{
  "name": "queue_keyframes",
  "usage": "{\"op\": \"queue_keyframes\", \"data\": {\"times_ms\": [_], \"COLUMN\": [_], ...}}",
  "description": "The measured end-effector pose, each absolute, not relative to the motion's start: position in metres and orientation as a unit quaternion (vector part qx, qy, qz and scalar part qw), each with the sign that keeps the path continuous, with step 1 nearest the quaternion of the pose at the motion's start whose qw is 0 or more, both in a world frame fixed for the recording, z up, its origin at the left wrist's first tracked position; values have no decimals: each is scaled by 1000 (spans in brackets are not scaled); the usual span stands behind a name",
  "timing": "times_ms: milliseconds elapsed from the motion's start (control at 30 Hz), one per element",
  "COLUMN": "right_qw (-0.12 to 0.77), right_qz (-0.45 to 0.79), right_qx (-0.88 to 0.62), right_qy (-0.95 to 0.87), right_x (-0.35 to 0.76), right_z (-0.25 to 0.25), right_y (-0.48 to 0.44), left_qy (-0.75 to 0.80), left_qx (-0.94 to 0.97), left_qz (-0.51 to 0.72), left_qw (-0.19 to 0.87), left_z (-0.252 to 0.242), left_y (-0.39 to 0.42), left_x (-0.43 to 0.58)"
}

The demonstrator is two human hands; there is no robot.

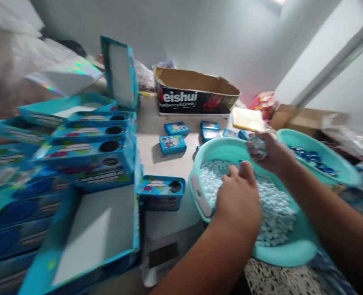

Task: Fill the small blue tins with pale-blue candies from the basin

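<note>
A teal plastic basin [210,153] in front of me is full of small white-blue candies [273,209]. My left hand [238,196] reaches into the basin with its fingers curled down among the candies; what it grips is hidden. My right hand [265,151] is raised over the basin's far rim, closed on a handful of candies. A small blue tin [160,192] with a round hole in its lid stands on a white scale [165,241] just left of the basin.
Stacks of blue display boxes [89,151] fill the left side, one with its lid open [120,73]. Loose small blue tins [172,144] lie on the table behind. A brown carton [196,92] stands at the back. A second teal basin [319,159] with dark blue pieces sits at right.
</note>
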State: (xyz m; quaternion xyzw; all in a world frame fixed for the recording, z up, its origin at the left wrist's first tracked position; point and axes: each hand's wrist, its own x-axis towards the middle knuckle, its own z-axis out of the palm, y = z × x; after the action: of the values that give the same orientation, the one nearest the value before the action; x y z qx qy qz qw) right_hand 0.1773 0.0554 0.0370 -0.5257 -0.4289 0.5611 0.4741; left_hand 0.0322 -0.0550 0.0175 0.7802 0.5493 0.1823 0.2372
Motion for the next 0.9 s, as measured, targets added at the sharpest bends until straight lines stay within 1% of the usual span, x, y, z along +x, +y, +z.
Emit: {"op": "queue_keyframes", "data": {"times_ms": [33,167,300,567,700,900], "right_qw": [480,510,514,521,533,527], "right_qz": [604,648,662,674,672,679], "right_qx": [-495,-441,-413,-377,-379,-376], "right_qy": [-399,-354,-356,-363,-348,-347], "right_x": [177,175,172,168,165,165], "right_z": [35,31,27,23,26,27], "right_y": [56,59,59,57,55,55], "left_qy": [547,522,519,518,521,521], "left_qx": [781,788,782,789,787,784], "left_qz": [183,211,228,209,203,213], "left_qw": [242,249,262,255,262,263], "left_z": [17,13,11,11,12,11], "left_y": [-54,-52,-51,-50,-49,-49], "left_x": [32,32,31,30,31,32]}}
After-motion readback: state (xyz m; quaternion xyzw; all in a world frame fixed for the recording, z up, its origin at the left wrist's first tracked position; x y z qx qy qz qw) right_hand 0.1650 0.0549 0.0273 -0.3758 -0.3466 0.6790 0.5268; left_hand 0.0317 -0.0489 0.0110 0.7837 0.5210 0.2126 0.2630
